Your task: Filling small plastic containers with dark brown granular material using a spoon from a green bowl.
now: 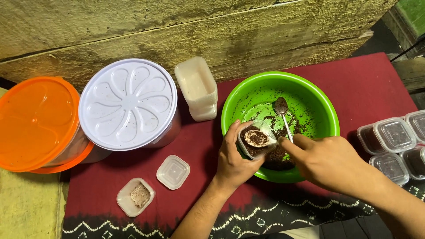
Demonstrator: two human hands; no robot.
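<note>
Head view, looking straight down: the left hand (232, 161) is wrapped around a small clear tub (256, 141), thumb on its near side and fingers curled behind it, holding it tilted over the near rim of a green bowl (241, 99). The right hand (327, 161) pinches a metal spoon (261, 138) between thumb and fingertips; the spoon's bowl sits inside the tub's mouth, loaded with dark brown crumbly stuff, and its long axis runs left to right, the handle end hidden in the fingers. A second spoon (282, 113) lies in the green bowl just beyond the grip, its bowl pointing away from the person and its handle slanting back toward the right hand. Dark crumbs (279, 155) coat the bowl's floor beneath the tub.

Left of the grip on the red cloth (367, 84) lie a square clear lid (173, 171) and an open square tub (135, 197) with a pinkish smear inside. Farther left and beyond stand a stack of cream rectangular tubs (197, 86), a round white-lidded container (128, 104) and an orange-lidded one (37, 121), cut off by the frame edge. Right of the grip, filled and lidded small tubs (392, 137) cluster together, some cropped at the edge. Whether any of these bears a label cannot be made out.
</note>
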